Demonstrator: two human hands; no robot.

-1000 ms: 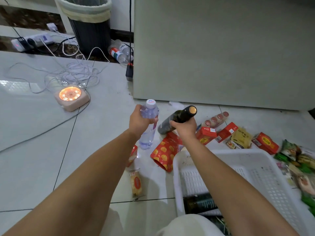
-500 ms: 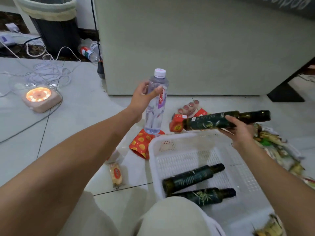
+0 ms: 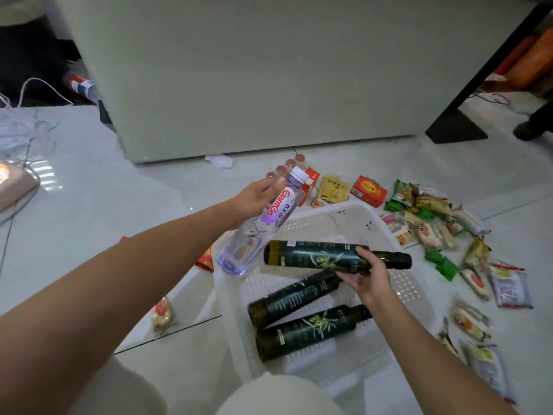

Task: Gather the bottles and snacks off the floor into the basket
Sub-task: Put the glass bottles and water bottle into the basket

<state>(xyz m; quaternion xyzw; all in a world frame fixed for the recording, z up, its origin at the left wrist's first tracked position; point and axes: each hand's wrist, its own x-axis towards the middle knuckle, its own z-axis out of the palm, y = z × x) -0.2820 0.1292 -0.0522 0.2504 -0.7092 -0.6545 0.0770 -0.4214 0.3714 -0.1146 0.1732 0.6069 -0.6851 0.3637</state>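
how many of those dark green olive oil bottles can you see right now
3. One dark bottle is held in the right hand over the white basket. Two more lie inside it: one mid-basket, one nearer the person. Others could be hidden under the arms.

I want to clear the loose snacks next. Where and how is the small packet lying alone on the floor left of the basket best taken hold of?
Judging by its pose, grip the small packet across its narrow middle, coming straight down from above. It lies flat on the floor, apart from the basket, with bare tile on both long sides for the fingers.
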